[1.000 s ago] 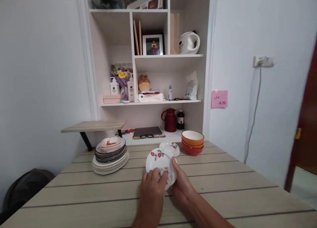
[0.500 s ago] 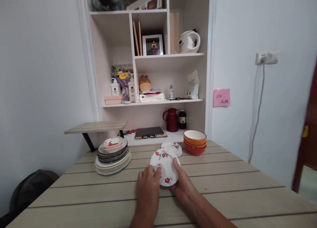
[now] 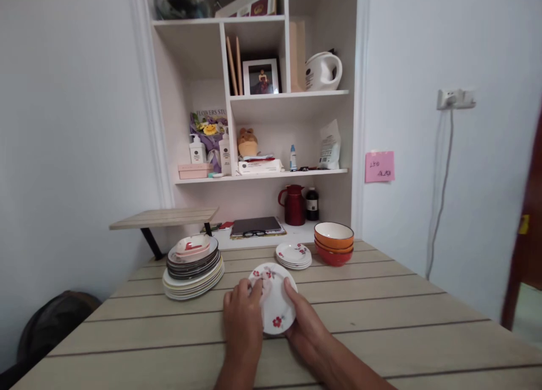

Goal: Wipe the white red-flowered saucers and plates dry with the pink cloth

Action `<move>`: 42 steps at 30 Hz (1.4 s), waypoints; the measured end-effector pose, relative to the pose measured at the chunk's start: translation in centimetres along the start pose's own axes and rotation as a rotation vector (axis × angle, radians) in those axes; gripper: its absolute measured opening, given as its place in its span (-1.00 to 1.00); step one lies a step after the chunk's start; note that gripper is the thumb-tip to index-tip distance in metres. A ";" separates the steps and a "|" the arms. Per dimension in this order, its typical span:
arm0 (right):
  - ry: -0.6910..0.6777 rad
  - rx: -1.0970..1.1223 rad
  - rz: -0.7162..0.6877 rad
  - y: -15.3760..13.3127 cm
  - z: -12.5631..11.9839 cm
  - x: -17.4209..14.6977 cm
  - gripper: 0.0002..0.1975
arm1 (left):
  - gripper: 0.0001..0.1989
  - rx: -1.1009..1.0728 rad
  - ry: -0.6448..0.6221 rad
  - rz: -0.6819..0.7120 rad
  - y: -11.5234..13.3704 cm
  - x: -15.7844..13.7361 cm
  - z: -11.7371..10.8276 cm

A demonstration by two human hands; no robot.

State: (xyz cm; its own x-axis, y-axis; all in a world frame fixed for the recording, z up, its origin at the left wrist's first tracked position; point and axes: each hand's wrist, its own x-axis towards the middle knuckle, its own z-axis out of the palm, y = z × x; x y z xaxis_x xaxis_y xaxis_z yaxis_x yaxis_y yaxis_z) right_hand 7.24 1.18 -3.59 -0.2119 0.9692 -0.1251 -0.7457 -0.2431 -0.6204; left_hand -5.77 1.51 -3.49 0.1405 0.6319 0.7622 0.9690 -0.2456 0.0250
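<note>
A small white plate (image 3: 277,306) with red flowers is tilted up above the table. My right hand (image 3: 307,322) grips its right edge, thumb on the face and fingers behind. My left hand (image 3: 244,311) presses curled fingers on the plate's upper left, over a pale, thin cloth (image 3: 266,287) that is mostly covered. Behind them sits a low stack of matching flowered plates (image 3: 292,254), and beside it are stacked orange and red bowls (image 3: 333,240).
At the left stands a taller stack of plates (image 3: 192,271) topped by small pink-rimmed dishes (image 3: 192,244), near a raised wooden shelf (image 3: 165,217). A red jug (image 3: 293,205), a dark bottle (image 3: 312,204) and a laptop (image 3: 256,225) lie beyond the table's back edge.
Both hands and the plate have moved slightly left and toward me. The left fingers have shifted higher on the plate's face. The stacks have not moved.
</note>
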 end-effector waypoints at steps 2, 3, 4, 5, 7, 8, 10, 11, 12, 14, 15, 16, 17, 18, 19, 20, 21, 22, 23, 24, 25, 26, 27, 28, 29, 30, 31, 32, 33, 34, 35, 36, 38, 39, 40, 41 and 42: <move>0.017 0.013 -0.029 -0.7 0.1 0.0 -0.47 | -0.64 0.000 0.013 0.028 0.6 -0.2 0.0; 0.030 0.021 -0.046 -1.2 0.1 0.0 -0.49 | -0.66 -0.007 0.025 0.056 1.0 -0.4 0.0; 0.041 0.036 -0.079 -1.6 0.1 -0.1 -0.50 | -0.67 -0.020 0.036 0.094 1.4 -0.6 0.0; 0.052 0.046 -0.100 -2.1 0.1 -0.1 -0.51 | -0.68 -0.040 0.047 0.141 1.8 -0.7 0.0; 0.076 0.055 -0.120 -2.7 0.0 -0.1 -0.53 | -0.69 -0.085 0.069 0.235 2.4 -0.9 0.0; 0.076 0.052 -0.111 -2.9 -0.1 -0.1 -0.54 | -0.69 -0.106 0.079 0.273 2.5 -1.0 0.0; 0.053 0.029 -0.065 -2.7 -0.3 -0.1 -0.53 | -0.68 -0.137 0.089 0.323 2.6 -1.0 0.0; 0.034 0.010 -0.038 -2.4 -0.4 -0.1 -0.51 | -0.67 -0.145 0.087 0.338 2.5 -0.9 0.0; 0.022 -0.008 -0.018 -2.0 -0.4 -0.1 -0.51 | -0.67 -0.146 0.081 0.341 2.3 -0.8 0.0; 0.012 -0.034 -0.006 -1.2 -0.3 -0.1 -0.55 | -0.67 -0.125 0.063 0.290 1.6 -0.5 0.0; 0.020 -0.039 -0.014 -0.8 -0.3 0.0 -0.58 | -0.66 -0.104 0.056 0.238 1.2 -0.3 0.0; 0.019 -0.047 -0.018 -0.6 -0.2 -0.1 -0.59 | -0.65 -0.079 0.047 0.172 0.7 -0.1 0.0; 0.008 -0.053 -0.021 -0.4 -0.1 -0.1 -0.58 | -0.65 -0.055 0.038 0.109 0.3 0.1 -0.1; 0.004 -0.055 -0.022 -0.3 0.0 -0.1 -0.58 | -0.66 -0.035 0.025 0.057 -0.1 0.2 -0.1; 0.002 -0.053 -0.020 -0.4 0.1 -0.1 -0.56 | -0.66 -0.022 0.011 0.024 -0.3 0.3 -0.2; 0.008 -0.046 -0.014 -0.6 0.1 -0.1 -0.55 | -0.67 -0.016 -0.004 0.011 -0.4 0.3 -0.2; 0.026 -0.036 -0.005 -0.9 0.0 -0.1 -0.53 | -0.68 -0.017 -0.018 0.018 -0.4 0.2 -0.2; 0.045 -0.019 0.005 -1.3 -0.1 -0.1 -0.52 | -0.67 -0.027 -0.028 0.043 -0.2 0.1 -0.2; 0.058 0.005 0.010 -1.7 -0.2 0.0 -0.51 | -0.66 -0.044 -0.034 0.082 0.2 -0.1 -0.1; 0.063 0.033 0.008 -2.1 -0.4 0.0 -0.51 | -0.64 -0.064 -0.034 0.128 0.6 -0.3 -0.1; 0.057 0.064 -0.002 -2.4 -0.6 0.1 -0.52 | -0.63 -0.083 -0.028 0.174 1.0 -0.5 0.1; 0.046 0.092 -0.010 -2.8 -0.7 0.1 -0.52 | -0.63 -0.100 -0.015 0.220 1.5 -0.6 0.2; 0.031 0.115 -0.014 -3.0 -0.8 0.1 -0.52 | -0.63 -0.113 -0.001 0.262 1.9 -0.8 0.4; 0.016 0.126 -0.009 -3.2 -0.8 0.1 -0.50 | -0.65 -0.124 0.015 0.294 2.2 -1.0 0.5; 0.007 0.123 0.005 -3.3 -0.8 0.1 -0.47 | -0.66 -0.134 0.031 0.318 2.4 -1.1 0.6; 0.000 0.113 0.019 -3.3 -0.8 0.0 -0.44 | -0.66 -0.145 0.045 0.333 2.5 -1.1 0.6; -0.006 0.105 0.027 -3.4 -0.6 -0.1 -0.42 | -0.65 -0.153 0.055 0.333 2.4 -1.1 0.6; -0.011 0.098 0.025 -3.5 -0.5 -0.2 -0.42 | -0.63 -0.156 0.063 0.316 2.3 -1.1 0.5; -0.007 0.095 0.011 -3.5 -0.3 -0.4 -0.44 | -0.63 -0.153 0.072 0.280 2.1 -1.0 0.4; 0.001 0.098 -0.009 -3.7 -0.2 -0.5 -0.47 | -0.62 -0.145 0.082 0.231 1.9 -0.9 0.2; 0.015 0.101 -0.032 -3.8 -0.1 -0.6 -0.49 | -0.60 -0.135 0.093 0.175 1.5 -0.8 0.0; 0.030 0.100 -0.049 -3.9 -0.1 -0.7 -0.50 | -0.59 -0.129 0.106 0.119 1.1 -0.7 -0.2; 0.052 0.080 -0.045 -3.9 0.0 -0.8 -0.48 | -0.56 -0.136 0.143 0.036 0.2 -0.5 -0.4; 0.055 0.062 -0.019 -3.8 -0.1 -0.8 -0.46 | -0.54 -0.145 0.164 0.009 -0.4 -0.5 -0.4; 0.050 0.039 0.021 -3.7 -0.1 -0.9 -0.43 | -0.52 -0.156 0.185 -0.015 -0.9 -0.5 -0.3; 0.040 0.014 0.065 -3.4 -0.1 -0.9 -0.40 | -0.51 -0.167 0.203 -0.040 -1.5 -0.4 -0.2; 0.023 -0.005 0.104 -3.2 -0.1 -1.0 -0.37 | -0.51 -0.176 0.218 -0.067 -1.9 -0.4 -0.1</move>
State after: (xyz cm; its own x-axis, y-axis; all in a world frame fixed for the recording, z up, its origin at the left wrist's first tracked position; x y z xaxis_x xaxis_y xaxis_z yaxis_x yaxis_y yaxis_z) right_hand 9.86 1.01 -1.59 -0.2734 0.9394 -0.2067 -0.7170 -0.3423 -0.6072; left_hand -7.72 1.63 -3.79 0.0125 0.4830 0.8755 0.9219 -0.3446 0.1770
